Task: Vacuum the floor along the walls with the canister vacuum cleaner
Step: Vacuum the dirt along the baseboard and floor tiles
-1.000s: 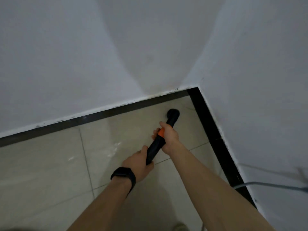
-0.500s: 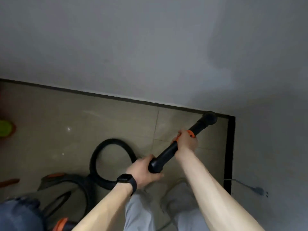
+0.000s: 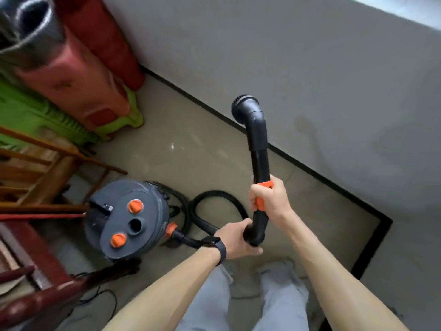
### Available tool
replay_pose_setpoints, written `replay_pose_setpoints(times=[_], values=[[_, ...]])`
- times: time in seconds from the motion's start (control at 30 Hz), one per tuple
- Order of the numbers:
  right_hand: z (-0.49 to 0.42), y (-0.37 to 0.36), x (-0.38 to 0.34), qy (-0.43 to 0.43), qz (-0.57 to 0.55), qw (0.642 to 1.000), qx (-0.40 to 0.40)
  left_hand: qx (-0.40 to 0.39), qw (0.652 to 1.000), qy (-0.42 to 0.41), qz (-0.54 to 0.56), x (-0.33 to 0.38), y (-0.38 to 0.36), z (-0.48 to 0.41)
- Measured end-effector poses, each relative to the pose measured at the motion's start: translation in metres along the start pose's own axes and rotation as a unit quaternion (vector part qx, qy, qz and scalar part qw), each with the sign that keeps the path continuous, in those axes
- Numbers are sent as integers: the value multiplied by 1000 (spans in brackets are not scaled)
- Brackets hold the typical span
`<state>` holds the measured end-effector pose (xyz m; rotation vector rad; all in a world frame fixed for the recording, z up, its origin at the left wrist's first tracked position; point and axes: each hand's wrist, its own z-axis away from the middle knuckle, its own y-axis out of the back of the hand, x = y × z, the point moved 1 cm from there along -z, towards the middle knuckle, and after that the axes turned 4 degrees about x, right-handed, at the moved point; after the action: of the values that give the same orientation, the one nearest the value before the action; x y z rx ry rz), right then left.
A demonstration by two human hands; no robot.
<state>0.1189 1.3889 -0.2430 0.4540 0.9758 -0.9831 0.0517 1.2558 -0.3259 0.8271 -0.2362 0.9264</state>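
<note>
A black vacuum wand (image 3: 259, 149) with a round brush nozzle (image 3: 243, 106) points up, raised off the tiled floor (image 3: 202, 149) near the grey wall (image 3: 310, 68). My right hand (image 3: 269, 203) grips its orange collar. My left hand (image 3: 236, 240), with a dark watch on the wrist, holds the wand's lower end. The black hose (image 3: 210, 211) loops on the floor to the grey canister (image 3: 126, 218) with orange knobs at the left.
Red and green plastic stools (image 3: 78, 89) stand stacked against the wall at upper left. Wooden chairs (image 3: 43, 182) crowd the left edge beside the canister. A dark skirting strip (image 3: 334, 185) runs along the wall to a corner at the right. A cable (image 3: 105, 297) lies on the floor.
The view has swung left, away from the corner, bringing the canister and furniture into sight. The nozzle has lifted off the floor by the skirting and now points upward.
</note>
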Motion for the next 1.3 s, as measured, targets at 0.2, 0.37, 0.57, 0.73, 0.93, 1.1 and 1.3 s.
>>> replay_pose_setpoints(times=[0.2, 0.37, 0.57, 0.73, 0.93, 1.1, 1.3], values=[[46, -89, 3, 4, 43, 997, -64, 66, 998, -12, 13, -73, 26, 73], [86, -130, 33, 8, 116, 991, -58, 58, 998, 6, 29, -114, 22, 126], [135, -141, 95, -2, 149, 989, -12, 110, 991, 69, 41, -168, 7, 176], [171, -153, 138, -3, 169, 985, 15, 163, 981, 110, -5, -223, 11, 214], [193, -178, 167, -31, 169, 984, 49, 188, 969, 141, -70, -274, 38, 240], [188, -206, 191, -95, 133, 983, 81, 202, 957, 131, -163, -314, 84, 217], [148, -264, 211, -136, 149, 971, 127, 183, 946, 104, -248, -374, 156, 142]])
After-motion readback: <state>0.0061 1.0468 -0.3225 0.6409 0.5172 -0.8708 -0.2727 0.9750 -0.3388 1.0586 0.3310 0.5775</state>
